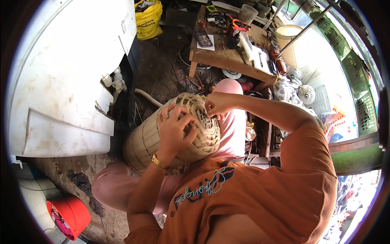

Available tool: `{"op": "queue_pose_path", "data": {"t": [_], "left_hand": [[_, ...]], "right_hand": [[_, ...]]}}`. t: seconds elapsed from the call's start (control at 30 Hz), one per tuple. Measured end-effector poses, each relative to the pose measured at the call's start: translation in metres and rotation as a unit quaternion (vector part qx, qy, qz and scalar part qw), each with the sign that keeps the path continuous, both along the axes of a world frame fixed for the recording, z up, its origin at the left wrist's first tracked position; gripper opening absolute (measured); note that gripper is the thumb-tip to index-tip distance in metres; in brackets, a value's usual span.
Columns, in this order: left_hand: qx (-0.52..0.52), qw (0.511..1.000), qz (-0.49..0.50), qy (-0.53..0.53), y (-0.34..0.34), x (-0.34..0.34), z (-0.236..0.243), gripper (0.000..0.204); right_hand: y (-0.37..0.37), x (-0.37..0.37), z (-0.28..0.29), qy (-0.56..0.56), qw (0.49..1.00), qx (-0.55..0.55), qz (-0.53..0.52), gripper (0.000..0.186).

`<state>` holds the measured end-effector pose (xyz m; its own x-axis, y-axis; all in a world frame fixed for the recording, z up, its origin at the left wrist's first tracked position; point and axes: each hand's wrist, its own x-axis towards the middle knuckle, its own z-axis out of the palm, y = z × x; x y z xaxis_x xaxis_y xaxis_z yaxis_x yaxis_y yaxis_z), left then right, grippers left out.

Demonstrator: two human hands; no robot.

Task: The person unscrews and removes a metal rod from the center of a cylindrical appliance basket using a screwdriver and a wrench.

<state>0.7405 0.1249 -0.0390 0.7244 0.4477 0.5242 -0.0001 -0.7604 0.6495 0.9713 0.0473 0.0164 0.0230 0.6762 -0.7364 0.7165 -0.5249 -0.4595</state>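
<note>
A beige ribbed plastic drum (142, 142), like a washing machine's spin tub, lies tilted across my lap with its round slatted end turned up and to the right. My left hand (175, 128), with a ring on one finger and a gold bracelet at the wrist, steadies the drum with bent fingers at the edge of that end. At the dark centre of the slatted end, the fingers of my right hand (219, 105) are pinched together. Whatever they grip is hidden by the hand.
A white washing machine body (73, 81) stands at the left, its parts exposed. Tools and a phone (202, 38) lie on a wooden table (219, 59) ahead. A yellow bag (149, 20) stands at the back, a red bucket (77, 215) at lower left. Another beige tub (289, 44) is at far right.
</note>
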Motion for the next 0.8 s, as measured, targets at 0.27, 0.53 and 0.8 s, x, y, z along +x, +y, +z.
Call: {"op": "queue_pose_path", "data": {"t": [0.27, 0.53, 0.8], "left_hand": [[-0.011, 1.000, -0.015, -0.004, 0.003, 0.002, 0.000, 0.013], [-0.013, 1.000, -0.011, 0.002, -0.002, -0.003, -0.001, 0.012], [0.000, 1.000, -0.004, -0.014, -0.002, -0.004, 0.001, 0.011]], "right_hand": [[-0.002, 0.010, -0.005, -0.018, 0.999, 0.000, 0.028, 0.026], [-0.009, 0.023, 0.025, -0.016, 0.998, -0.060, 0.006, 0.029], [-0.005, 0.028, 0.034, 0.012, 0.996, -0.088, -0.009, 0.030]]}}
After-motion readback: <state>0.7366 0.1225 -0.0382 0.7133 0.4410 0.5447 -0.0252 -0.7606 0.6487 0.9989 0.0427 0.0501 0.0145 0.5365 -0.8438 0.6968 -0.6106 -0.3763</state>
